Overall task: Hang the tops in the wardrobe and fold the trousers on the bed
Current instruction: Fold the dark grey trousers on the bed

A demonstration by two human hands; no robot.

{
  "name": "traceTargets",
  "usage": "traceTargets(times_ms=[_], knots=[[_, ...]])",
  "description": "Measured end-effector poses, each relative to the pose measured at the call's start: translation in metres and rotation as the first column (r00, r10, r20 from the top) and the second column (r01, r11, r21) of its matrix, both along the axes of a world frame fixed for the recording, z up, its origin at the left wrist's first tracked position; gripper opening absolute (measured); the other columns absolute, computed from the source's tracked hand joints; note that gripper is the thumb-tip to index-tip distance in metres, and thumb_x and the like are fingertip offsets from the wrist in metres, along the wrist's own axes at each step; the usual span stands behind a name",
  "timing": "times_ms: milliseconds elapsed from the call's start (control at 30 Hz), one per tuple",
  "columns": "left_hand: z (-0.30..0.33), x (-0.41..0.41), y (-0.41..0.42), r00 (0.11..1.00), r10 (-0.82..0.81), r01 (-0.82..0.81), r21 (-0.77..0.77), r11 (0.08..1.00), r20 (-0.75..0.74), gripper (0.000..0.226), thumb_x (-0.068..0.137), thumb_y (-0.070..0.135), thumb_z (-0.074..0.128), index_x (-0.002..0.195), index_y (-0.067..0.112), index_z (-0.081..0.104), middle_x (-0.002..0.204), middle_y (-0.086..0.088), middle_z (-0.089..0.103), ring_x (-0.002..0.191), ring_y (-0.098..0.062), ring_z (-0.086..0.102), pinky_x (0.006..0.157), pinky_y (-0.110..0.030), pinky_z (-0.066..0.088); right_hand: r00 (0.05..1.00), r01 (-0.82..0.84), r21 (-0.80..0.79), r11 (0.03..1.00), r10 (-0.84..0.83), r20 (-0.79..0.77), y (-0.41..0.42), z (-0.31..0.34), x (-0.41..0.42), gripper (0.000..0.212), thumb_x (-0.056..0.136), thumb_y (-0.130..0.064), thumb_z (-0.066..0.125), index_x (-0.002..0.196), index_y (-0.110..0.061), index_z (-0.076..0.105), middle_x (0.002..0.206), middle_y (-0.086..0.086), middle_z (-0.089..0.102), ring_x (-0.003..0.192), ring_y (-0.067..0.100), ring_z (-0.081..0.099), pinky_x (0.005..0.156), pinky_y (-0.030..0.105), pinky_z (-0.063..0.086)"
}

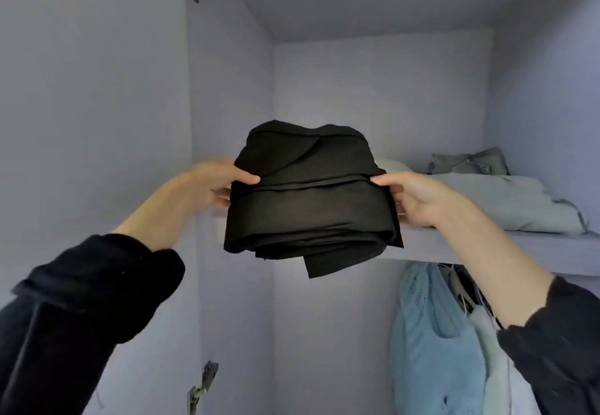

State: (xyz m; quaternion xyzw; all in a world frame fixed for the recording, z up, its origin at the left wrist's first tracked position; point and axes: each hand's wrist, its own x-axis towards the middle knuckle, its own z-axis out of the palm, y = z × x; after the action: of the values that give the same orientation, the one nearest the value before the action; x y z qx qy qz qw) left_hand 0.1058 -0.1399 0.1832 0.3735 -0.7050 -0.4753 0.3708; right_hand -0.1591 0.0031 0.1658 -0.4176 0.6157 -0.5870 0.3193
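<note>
Two arms show, both in black sleeves. The left sleeve (81, 304), at seven o'clock, is thick and soft-looking, pushed up into a bunched roll below the elbow, with a flat folded edge across its outer side and a few pale specks of lint. The right sleeve (558, 346), at four o'clock, is of the same dark cloth, its cuff loose and wavy-edged, pushed partway up the forearm. Both forearms are bare beyond the cuffs. The left hand (216, 184) and right hand (418, 197) wear no gloves.
</note>
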Motion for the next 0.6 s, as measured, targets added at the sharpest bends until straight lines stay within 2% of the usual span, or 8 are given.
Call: traceTargets(times_ms=[133,267,333,400,433,467,533,600], knots=[[0.038,-0.025,-0.063,0.999,0.039,-0.038,-0.027,0.999,0.022,0.032,0.083,0.01,0.068,0.113,0.011,0.057,0.109,-0.006,0.059,0.088,-0.021,0.059,0.071,-0.033,0.05,1.0,0.014,0.0,1.0,-0.014,0.021,-0.066,0.03,-0.02,0.016,0.082,-0.021,0.066,0.095,-0.014,0.06,0.089,0.003,0.059,0.083,0.02,0.051,0.081,0.033,0.038],[0.059,-0.047,-0.128,0.986,0.153,-0.147,-0.084,0.986,0.072,0.038,0.088,0.01,0.064,0.124,0.005,0.052,0.121,-0.012,0.057,0.106,-0.029,0.056,0.086,-0.04,0.049,0.999,-0.008,0.015,1.0,0.008,0.04,-0.138,0.044,-0.031,0.013,0.085,-0.022,0.063,0.09,-0.013,0.055,0.079,0.004,0.052,0.068,0.017,0.048,0.065,0.027,0.04],[0.053,-0.063,-0.156,0.937,0.281,-0.241,-0.199,0.95,0.208,0.039,0.093,0.013,0.057,0.129,0.002,0.048,0.127,-0.017,0.054,0.114,-0.034,0.054,0.091,-0.043,0.048,1.0,-0.007,0.062,0.998,0.007,-0.007,-0.175,0.038,-0.035,0.022,0.087,-0.021,0.064,0.103,-0.008,0.056,0.088,0.008,0.056,0.076,0.02,0.054,0.074,0.03,0.046],[0.036,-0.079,-0.172,0.751,0.376,-0.181,-0.379,0.907,0.543,0.036,0.097,0.016,0.048,0.13,0.002,0.047,0.13,-0.018,0.053,0.114,-0.034,0.055,0.08,-0.033,0.053,0.979,0.041,0.171,0.985,-0.006,-0.201,-0.197,0.025,-0.035,0.03,0.088,-0.018,0.064,0.112,-0.005,0.053,0.099,0.013,0.058,0.08,0.025,0.06,0.074,0.033,0.051],[0.028,-0.088,-0.176,0.63,0.394,-0.105,-0.43,0.897,0.669,0.036,0.098,0.018,0.043,0.13,0.002,0.047,0.133,-0.017,0.052,0.116,-0.033,0.054,0.072,-0.026,0.053,0.937,0.076,0.221,0.972,0.006,-0.348,-0.206,0.02,-0.035,0.026,0.089,-0.018,0.063,0.109,-0.005,0.051,0.099,0.014,0.058,0.074,0.025,0.062,0.067,0.033,0.052],[0.024,-0.096,-0.181,0.56,0.403,-0.046,-0.459,0.887,0.724,0.038,0.1,0.019,0.039,0.132,0.002,0.047,0.137,-0.016,0.049,0.122,-0.03,0.051,0.074,-0.022,0.05,0.867,0.12,0.236,0.964,0.014,-0.499,-0.213,0.018,-0.037,0.021,0.09,-0.019,0.06,0.103,-0.005,0.05,0.097,0.014,0.06,0.071,0.025,0.063,0.062,0.032,0.052],[0.023,-0.111,-0.192,0.583,0.381,0.05,-0.5,0.864,0.717,0.044,0.103,0.023,0.03,0.142,0.004,0.036,0.15,-0.014,0.033,0.136,-0.026,0.034,0.103,-0.024,0.033,0.673,0.221,0.142,0.965,-0.045,-0.739,-0.223,0.022,-0.04,0.018,0.093,-0.023,0.052,0.097,-0.006,0.054,0.093,0.011,0.059,0.077,0.026,0.061,0.061,0.031,0.048],[0.022,-0.128,-0.196,0.652,0.366,0.104,-0.557,0.824,0.664,0.048,0.104,0.027,0.022,0.148,0.009,0.022,0.156,-0.013,0.016,0.144,-0.025,0.016,0.114,-0.028,0.012,0.498,0.286,-0.071,0.956,-0.212,-0.841,-0.233,0.029,-0.043,0.027,0.096,-0.028,0.041,0.1,-0.008,0.058,0.098,0.011,0.058,0.095,0.029,0.058,0.072,0.029,0.043]])
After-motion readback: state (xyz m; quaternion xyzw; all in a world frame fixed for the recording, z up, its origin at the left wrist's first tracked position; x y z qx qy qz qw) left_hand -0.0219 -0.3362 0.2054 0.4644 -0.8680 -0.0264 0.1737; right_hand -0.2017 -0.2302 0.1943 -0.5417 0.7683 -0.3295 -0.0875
